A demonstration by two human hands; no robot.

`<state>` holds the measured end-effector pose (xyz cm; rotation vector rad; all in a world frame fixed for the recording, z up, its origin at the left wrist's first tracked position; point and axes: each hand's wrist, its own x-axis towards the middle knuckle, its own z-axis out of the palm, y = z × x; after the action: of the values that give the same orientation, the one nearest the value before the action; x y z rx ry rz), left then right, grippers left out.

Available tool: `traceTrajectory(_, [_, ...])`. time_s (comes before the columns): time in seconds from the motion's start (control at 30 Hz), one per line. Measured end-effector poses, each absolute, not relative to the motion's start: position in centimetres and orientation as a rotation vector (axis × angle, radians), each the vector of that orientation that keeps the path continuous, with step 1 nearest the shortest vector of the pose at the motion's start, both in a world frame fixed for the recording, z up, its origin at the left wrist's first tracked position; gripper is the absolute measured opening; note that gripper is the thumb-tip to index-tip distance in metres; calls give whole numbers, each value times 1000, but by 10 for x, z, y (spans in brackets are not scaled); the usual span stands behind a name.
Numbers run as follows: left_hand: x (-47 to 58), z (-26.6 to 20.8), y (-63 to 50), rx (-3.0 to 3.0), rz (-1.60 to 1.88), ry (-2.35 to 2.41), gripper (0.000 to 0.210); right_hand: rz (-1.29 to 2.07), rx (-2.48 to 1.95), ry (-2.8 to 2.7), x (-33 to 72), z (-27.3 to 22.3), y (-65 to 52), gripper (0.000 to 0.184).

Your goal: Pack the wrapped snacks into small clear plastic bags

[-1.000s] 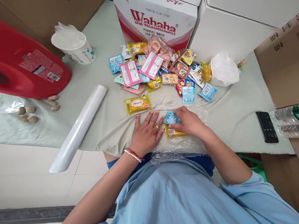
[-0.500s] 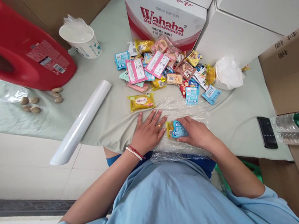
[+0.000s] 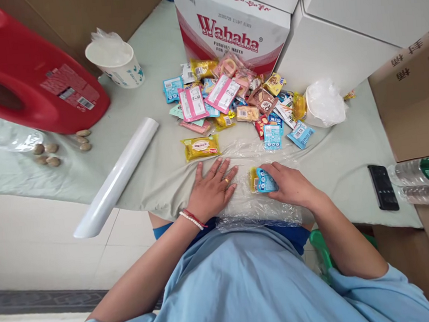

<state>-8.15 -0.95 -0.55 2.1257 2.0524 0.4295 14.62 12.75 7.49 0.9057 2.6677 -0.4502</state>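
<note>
My left hand (image 3: pixel 214 188) lies flat with fingers spread, at the left edge of a sheet of clear plastic film (image 3: pixel 241 204) on the cloth. My right hand (image 3: pixel 290 183) is closed on a blue snack packet (image 3: pixel 265 180), over the film. A yellow snack packet (image 3: pixel 253 178) shows against its left side; whether the fingers also grip it is hidden. Beyond my left hand lies a yellow wrapped cake (image 3: pixel 201 147). A heap of wrapped snacks (image 3: pixel 223 94) rests farther back, against the box.
A white film roll (image 3: pixel 116 177) lies at the left. Behind it stand a red jug (image 3: pixel 69 88) and a paper cup (image 3: pixel 118 66). A Wahaha box (image 3: pixel 233 31) is at the back, a second cup (image 3: pixel 324 104) right of the heap. A phone (image 3: pixel 383 187) and bottles (image 3: pixel 426 172) lie far right.
My right hand has moved a little to the right over the film, with the blue and yellow packets moving along. My left hand stays flat in the same place.
</note>
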Motion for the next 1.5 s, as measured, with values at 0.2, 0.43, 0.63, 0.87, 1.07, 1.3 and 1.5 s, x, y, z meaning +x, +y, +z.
traceTrajectory(0.2, [-82,-5,-10,2145,415,2053,53,-491,888,2639,135,70,123,85])
traceTrajectory(0.43, [-88,-7,-14,2157,568,2084,56,-792,835,2745,148,71,125,85])
traceTrajectory(0.63, [-95,4,-37,2366,956,1943,59,-853,752,2761,140,64,125,74])
traceTrajectory(0.87, [-104,17,-71,2434,715,1303,65,-970,785,2920,178,90,122,81])
traceTrajectory(1.07, [-100,-1,-82,2580,611,1360,44,-753,656,2952,241,74,75,75])
traceTrajectory(1.3, [-102,15,-54,2224,990,1546,9,-726,1069,3138,250,55,88,23])
traceTrajectory(1.5, [-115,9,-6,1946,910,1915,16,-931,1219,2959,226,67,151,23])
